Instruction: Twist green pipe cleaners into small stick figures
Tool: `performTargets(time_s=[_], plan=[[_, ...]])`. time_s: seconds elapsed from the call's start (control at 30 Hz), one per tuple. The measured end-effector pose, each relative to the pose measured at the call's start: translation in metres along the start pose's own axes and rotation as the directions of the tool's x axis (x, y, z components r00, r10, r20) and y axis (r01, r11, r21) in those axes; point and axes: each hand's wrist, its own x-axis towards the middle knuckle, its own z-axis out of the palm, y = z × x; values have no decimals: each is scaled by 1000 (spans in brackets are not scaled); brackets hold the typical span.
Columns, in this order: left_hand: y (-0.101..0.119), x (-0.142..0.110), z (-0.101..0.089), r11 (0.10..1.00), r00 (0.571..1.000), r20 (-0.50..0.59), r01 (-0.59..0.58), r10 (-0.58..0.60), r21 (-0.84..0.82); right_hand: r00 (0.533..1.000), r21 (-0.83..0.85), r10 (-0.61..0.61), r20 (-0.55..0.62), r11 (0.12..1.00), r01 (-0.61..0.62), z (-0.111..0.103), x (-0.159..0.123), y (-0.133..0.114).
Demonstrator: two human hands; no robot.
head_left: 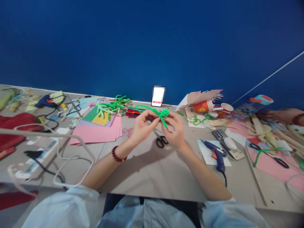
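Observation:
Both of my hands are raised over the grey table (147, 171) and pinch a green pipe cleaner (159, 112). My left hand (142, 126) grips its long curved stem, fingers closed. My right hand (175, 129) pinches the coiled, knotted end, fingers closed too. A red bead bracelet (117, 155) sits on my left wrist. Black-handled scissors (161, 139) lie on the table just under my hands.
Pink and coloured paper sheets (99, 128) with more green pipe cleaners (114, 106) lie to the left. A phone (158, 96) leans on the blue wall. A blue glue gun (217, 155) lies right, a red paper cup (203, 107) beyond. A power strip (35, 160) with cables is at left.

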Motion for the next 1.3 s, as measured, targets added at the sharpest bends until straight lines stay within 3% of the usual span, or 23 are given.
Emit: performTargets(time_s=[0.17, 0.27, 0.37, 0.53, 0.67, 0.83, 0.97, 1.13, 1.3], plan=[[1, -3, -1, 996, 999, 4, -37, 36, 80, 998, 63, 28, 56, 998, -32, 1, 0, 7], [3, -4, 1, 999, 998, 67, -19, 16, 43, 988, 139, 67, 137, 987, -86, -2, 3, 10], [6, -3, 2, 987, 978, 188, 116, -94, -114, 975, 237, 39, 217, 967, -92, -6, 6, 11], [8, 2, -4, 888, 905, 361, 344, -227, -304, 930, 330, 15, 367, 933, -145, -16, 12, 11], [6, 3, -8, 856, 873, 416, 403, -254, -325, 931, 383, 34, 364, 905, -183, -22, 17, 10], [0, 2, -4, 739, 816, 488, 529, -309, -417, 933, 366, 169, 318, 886, -285, -24, 17, 9], [-1, 2, 0, 700, 823, 422, 555, -380, -450, 918, 396, 293, 266, 835, -381, -20, 15, 3], [-2, 2, 3, 806, 908, 220, 418, -356, -419, 891, 402, 399, 218, 795, -455, -17, 16, -4], [-3, -3, 9, 866, 941, 149, 339, -305, -368, 888, 339, 444, 115, 823, -456, -13, 16, -4]])
